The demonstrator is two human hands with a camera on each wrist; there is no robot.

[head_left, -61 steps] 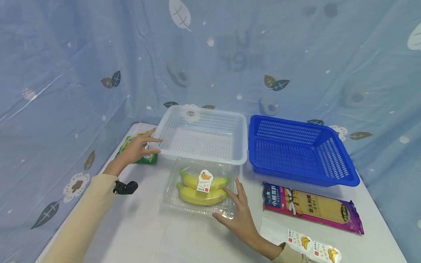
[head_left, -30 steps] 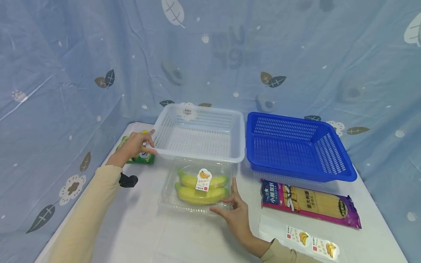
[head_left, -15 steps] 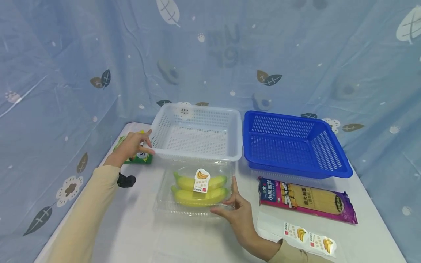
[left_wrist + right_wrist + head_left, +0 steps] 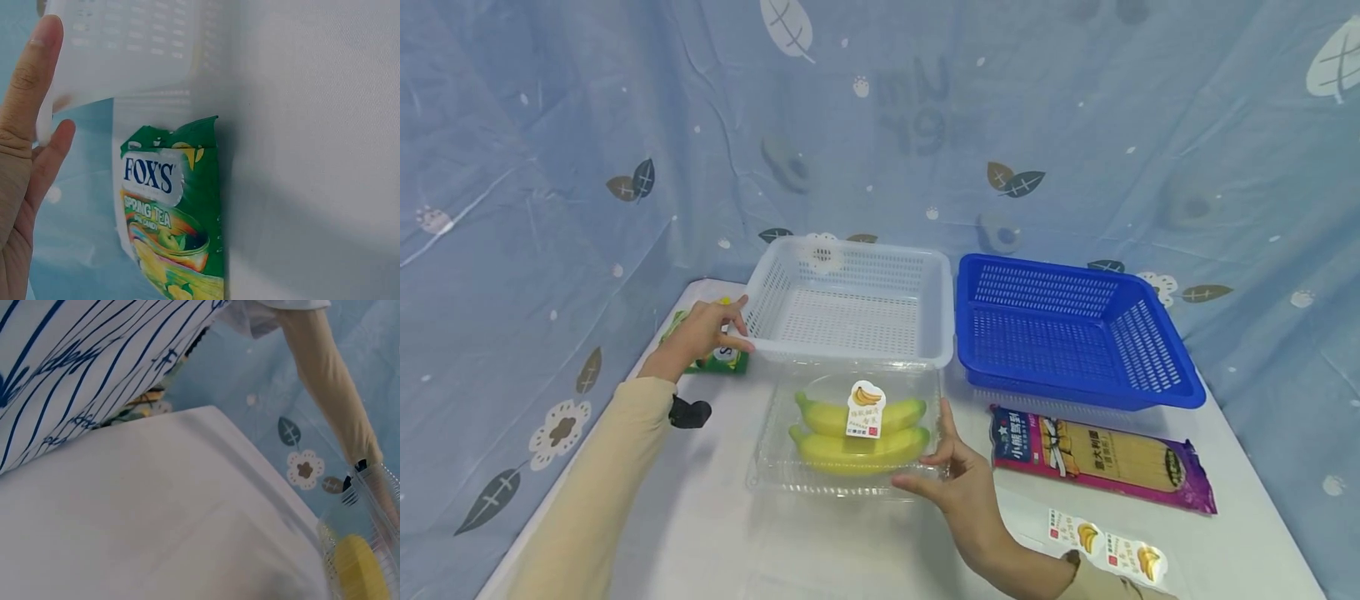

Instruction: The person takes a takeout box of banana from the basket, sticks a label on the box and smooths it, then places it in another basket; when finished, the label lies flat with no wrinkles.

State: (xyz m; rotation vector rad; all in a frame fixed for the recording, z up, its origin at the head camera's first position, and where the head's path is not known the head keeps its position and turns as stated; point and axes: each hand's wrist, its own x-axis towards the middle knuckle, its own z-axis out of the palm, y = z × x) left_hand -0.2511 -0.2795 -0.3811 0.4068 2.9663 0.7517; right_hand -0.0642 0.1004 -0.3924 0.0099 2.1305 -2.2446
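My left hand (image 4: 700, 335) holds the rim of the white plastic basket (image 4: 842, 354) at its front left corner, thumb and fingers at the edge. Under that arm lies a green FOX'S candy bag (image 4: 172, 206), partly covered in the head view. A clear plastic clamshell box (image 4: 775, 462) sits before the white basket, its back edge overlapping the basket's front rim in the head view. Two bananas (image 4: 865, 450) are inside, and a banana sticker (image 4: 866, 410) is on the lid. My right hand (image 4: 966, 500) grips the box by its right front corner.
Right of the white basket stands a blue basket (image 4: 1082, 392). In front of it lies a pack of spaghetti (image 4: 1105, 458), then a strip of banana stickers (image 4: 1108, 546) partly under the right forearm. A patterned blue curtain (image 4: 880, 125) closes off the back.
My left fingers have gone from spread to closed at the white basket's rim. My right hand has taken hold of the clamshell box, which now looks raised and nearer the camera.
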